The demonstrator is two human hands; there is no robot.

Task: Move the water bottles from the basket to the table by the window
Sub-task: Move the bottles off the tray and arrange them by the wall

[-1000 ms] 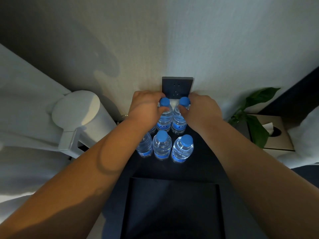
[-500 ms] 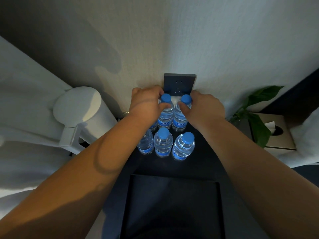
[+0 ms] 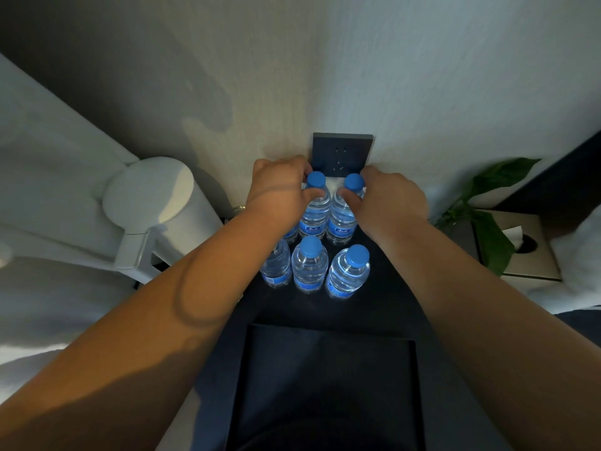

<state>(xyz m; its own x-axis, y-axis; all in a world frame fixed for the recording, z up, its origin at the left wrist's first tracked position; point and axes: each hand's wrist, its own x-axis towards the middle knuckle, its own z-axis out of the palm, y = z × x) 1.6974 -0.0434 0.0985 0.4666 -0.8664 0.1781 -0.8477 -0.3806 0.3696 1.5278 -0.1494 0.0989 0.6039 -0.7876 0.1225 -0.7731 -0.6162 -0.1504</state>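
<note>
**Observer:** Head view: what do you have hold of?

**Operator:** My left hand is curled round the shoulder of the left rear bottle, thumb across its front, just under the blue cap. My right hand pinches the right rear bottle at the same height. Both stand upright, side by side, directly below the wall socket, on the dark table.

**Observer:** Why so high up?

**Operator:** The packing, I judge. A front row of bottles stands further out from the socket, and another is partly hidden under my left wrist. Gripping near the necks lets my fingers clear the neighbours, and tucking this pair against the wall leaves the rows tidy.

**Observer:** And the basket?

**Operator:** A dark square container lies furthest from the socket, nearest me. I cannot tell whether it is the basket. A white kettle sits left of the socket, with a leafy plant and a tissue box to its right.

**Observer:** Released?

**Operator:** Not yet.
</note>
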